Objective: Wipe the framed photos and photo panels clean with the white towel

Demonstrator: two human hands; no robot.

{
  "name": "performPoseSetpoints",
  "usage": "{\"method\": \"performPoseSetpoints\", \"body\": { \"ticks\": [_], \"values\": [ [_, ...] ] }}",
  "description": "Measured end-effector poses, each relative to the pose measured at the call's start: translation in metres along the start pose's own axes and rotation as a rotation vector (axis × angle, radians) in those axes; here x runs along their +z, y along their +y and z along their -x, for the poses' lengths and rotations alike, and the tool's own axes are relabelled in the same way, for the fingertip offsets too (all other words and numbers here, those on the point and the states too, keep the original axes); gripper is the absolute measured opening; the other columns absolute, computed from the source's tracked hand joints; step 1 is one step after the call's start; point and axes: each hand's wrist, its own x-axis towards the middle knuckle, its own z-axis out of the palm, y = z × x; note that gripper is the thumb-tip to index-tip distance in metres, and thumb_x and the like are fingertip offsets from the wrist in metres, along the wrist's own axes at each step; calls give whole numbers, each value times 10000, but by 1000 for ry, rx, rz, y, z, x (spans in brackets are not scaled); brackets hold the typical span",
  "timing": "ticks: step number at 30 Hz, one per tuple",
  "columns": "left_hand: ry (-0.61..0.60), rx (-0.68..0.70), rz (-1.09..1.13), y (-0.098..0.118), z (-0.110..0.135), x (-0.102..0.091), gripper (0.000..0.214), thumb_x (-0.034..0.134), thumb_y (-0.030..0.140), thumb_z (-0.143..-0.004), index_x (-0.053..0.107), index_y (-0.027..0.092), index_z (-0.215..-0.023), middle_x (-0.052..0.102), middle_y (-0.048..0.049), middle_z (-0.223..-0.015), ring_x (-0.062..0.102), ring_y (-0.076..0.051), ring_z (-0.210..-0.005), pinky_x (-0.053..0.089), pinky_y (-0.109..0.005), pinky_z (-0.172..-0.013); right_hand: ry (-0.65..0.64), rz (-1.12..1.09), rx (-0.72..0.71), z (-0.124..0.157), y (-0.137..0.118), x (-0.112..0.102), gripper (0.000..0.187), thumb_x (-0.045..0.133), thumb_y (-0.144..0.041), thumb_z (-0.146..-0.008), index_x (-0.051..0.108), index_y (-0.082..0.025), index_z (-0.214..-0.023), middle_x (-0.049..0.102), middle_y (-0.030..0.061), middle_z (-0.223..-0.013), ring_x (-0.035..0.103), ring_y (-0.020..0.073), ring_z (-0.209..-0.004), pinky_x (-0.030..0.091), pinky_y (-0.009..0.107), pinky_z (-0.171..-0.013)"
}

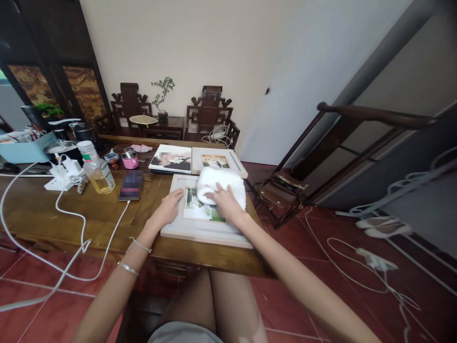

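Observation:
A white-framed photo [185, 229] lies flat at the near right corner of a wooden table [71, 214]. My left hand [169, 207] rests on the frame's left side with its fingers laid flat. My right hand [224, 201] presses flat on a folded white cloth [219, 183] that sits on the glass of the frame. Two more framed photos [171, 158] [217, 161] lie side by side just behind it.
A phone [131, 185] on a white cable, an oil bottle [98, 169], a pink pot [130, 159] and a power strip [66, 174] stand to the left. Carved chairs [210, 112] and a bonsai [162, 95] line the wall. A dark stair rail [374, 114] and floor cables [371, 259] lie right.

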Motion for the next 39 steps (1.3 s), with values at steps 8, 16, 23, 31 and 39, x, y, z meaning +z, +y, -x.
{"method": "performPoseSetpoints", "body": {
  "ticks": [8,16,23,31,39],
  "values": [
    [33,5,7,-4,1,6,609,325,-49,-762,509,126,-1315,430,-104,-1424,370,-206,-1339,278,-439,-1130,-252,-234,-216,108,-59,-49,708,367,78,-633,576,-194,-1252,569,151,-1289,368,318,-1327,343,519,-1011],
    [43,62,25,-5,1,6,591,336,-22,-784,498,151,-1325,404,-97,-1443,342,-206,-1354,264,-444,-1134,-66,-191,-147,66,-35,-10,708,388,66,-641,538,-180,-1287,463,109,-1417,282,304,-1382,213,547,-1102],
    [3,47,-9,-6,0,4,572,317,-14,-804,496,133,-1327,425,-106,-1427,339,-195,-1356,268,-429,-1133,108,30,116,-26,21,5,754,348,135,-663,488,-196,-1326,429,109,-1446,168,329,-1406,238,650,-1017],
    [-33,-7,-55,5,2,-1,589,323,-26,-806,474,146,-1349,391,-103,-1450,326,-211,-1362,297,-445,-1116,-165,-105,-107,35,-34,-13,786,357,136,-613,552,-241,-1274,325,47,-1508,190,368,-1398,249,720,-988],
    [-66,-46,-69,16,5,-9,570,329,9,-835,455,168,-1368,384,-107,-1452,331,-248,-1354,332,-492,-1078,-294,-282,-250,123,-78,-43,784,396,63,-566,577,-267,-1254,280,31,-1528,68,348,-1430,148,685,-1074]
  ]
}}
